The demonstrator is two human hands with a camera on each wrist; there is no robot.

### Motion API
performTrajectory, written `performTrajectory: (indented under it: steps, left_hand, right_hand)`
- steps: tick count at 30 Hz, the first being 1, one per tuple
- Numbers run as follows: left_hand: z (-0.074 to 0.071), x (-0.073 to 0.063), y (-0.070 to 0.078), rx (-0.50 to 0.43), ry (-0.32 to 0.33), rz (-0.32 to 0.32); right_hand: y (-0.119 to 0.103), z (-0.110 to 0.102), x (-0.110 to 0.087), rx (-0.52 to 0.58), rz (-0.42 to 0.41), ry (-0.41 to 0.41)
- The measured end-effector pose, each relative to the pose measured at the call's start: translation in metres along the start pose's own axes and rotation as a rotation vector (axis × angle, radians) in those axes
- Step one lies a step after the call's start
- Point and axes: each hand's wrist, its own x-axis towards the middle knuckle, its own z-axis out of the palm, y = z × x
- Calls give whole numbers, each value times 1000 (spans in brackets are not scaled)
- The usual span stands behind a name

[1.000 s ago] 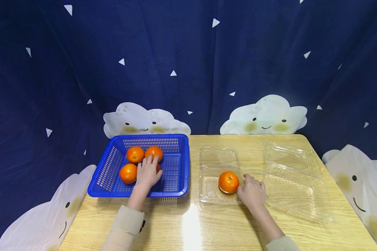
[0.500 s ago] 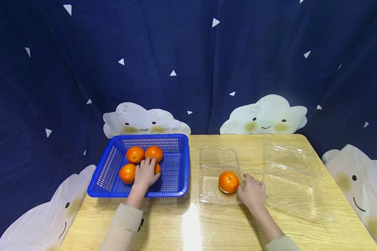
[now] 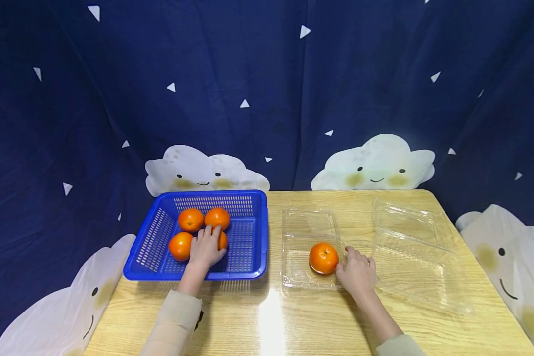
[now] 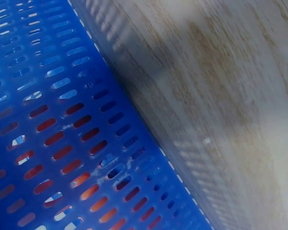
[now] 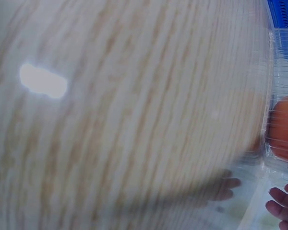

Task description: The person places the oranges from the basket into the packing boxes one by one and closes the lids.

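Observation:
In the head view several oranges sit inside a blue plastic basket (image 3: 259, 247) on the left. My left hand (image 3: 204, 248) reaches over its near rim and grips the front right orange (image 3: 223, 241), which is partly covered by the fingers. Through the basket's slots the left wrist view shows patches of orange (image 4: 71, 166); the hand is hidden there. A single orange (image 3: 324, 258) rests in a clear plastic box (image 3: 310, 225) at the centre. Beside that box's right edge my right hand (image 3: 358, 273) rests with loosely bent fingers (image 5: 280, 209), thumb right at the rim.
Another clear plastic piece (image 3: 416, 257), thin and hard to see, lies at the right of the wooden table (image 3: 231, 326). Behind the table hangs a dark blue curtain (image 3: 267, 74) with clouds and triangles.
My left hand has drawn back slightly toward the near side, its fingers now lower round the front right orange. The right hand and the boxed orange stay still.

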Motion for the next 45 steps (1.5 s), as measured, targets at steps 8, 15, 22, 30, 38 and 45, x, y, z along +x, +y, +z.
performTrajectory:
  steps: [8, 15, 22, 30, 38, 45]
  left_hand:
    - [2, 0, -1, -4, 2, 0]
    - [2, 0, -2, -1, 15, 13]
    - [-1, 0, -3, -6, 23, 34]
    - [-1, 0, -2, -25, 34, 45]
    - [-1, 0, 2, -77, 67, 69]
    - [-4, 0, 8, -110, 108, 84]
  right_hand:
    - [-1, 0, 0, 0, 1, 12]
    - [-2, -1, 0, 5, 0, 0]
    - [-1, -1, 1, 4, -3, 3]
    - [-2, -1, 1, 11, -5, 11]
    - [-2, -1, 1, 11, 2, 2]
    - [-1, -1, 0, 7, 0, -3]
